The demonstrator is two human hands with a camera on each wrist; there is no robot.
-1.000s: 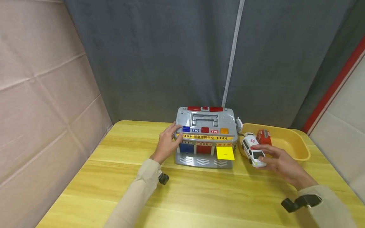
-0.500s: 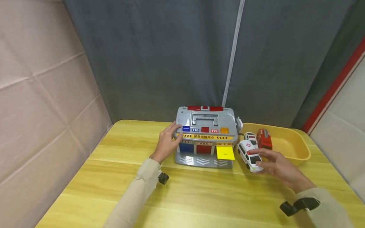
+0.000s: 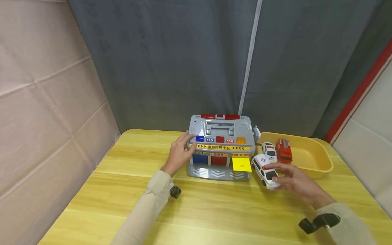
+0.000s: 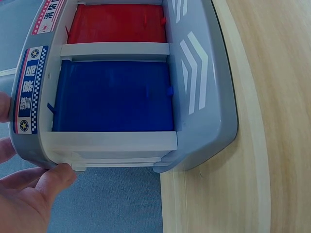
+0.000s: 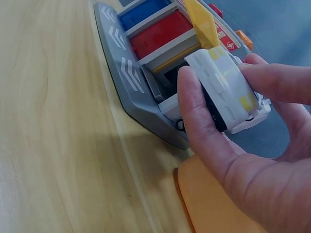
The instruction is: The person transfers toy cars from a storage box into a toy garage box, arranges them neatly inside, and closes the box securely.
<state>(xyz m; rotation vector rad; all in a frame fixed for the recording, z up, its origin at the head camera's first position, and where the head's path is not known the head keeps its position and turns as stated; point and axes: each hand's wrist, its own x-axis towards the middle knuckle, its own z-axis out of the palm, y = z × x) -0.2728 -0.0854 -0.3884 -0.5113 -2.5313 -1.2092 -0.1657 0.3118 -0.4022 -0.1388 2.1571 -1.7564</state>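
Note:
A grey toy rescue station (image 3: 222, 147) stands on the table in the head view. Its blue door (image 4: 114, 97) and red door (image 4: 119, 24) are down, while the yellow door (image 3: 242, 164) is swung up. My left hand (image 3: 179, 153) grips the station's left roof corner, thumb at the front and fingers along the roof edge. A white toy ambulance (image 3: 261, 168), tilted above the table, is pinched between the thumb and fingers of my right hand (image 3: 298, 180). It is just right of the yellow door; in the right wrist view its rear end (image 5: 223, 87) faces the camera.
A yellow basin (image 3: 321, 160) stands right of the station, behind my right hand. In it are a white toy car (image 3: 269, 151) and a red toy fire engine (image 3: 284, 151). A grey curtain (image 3: 183, 68) hangs behind the wooden table (image 3: 137, 163).
My right hand has brought the ambulance left and toward me, out from over the basin to beside the station, uncovering the white car. My left hand has stayed put.

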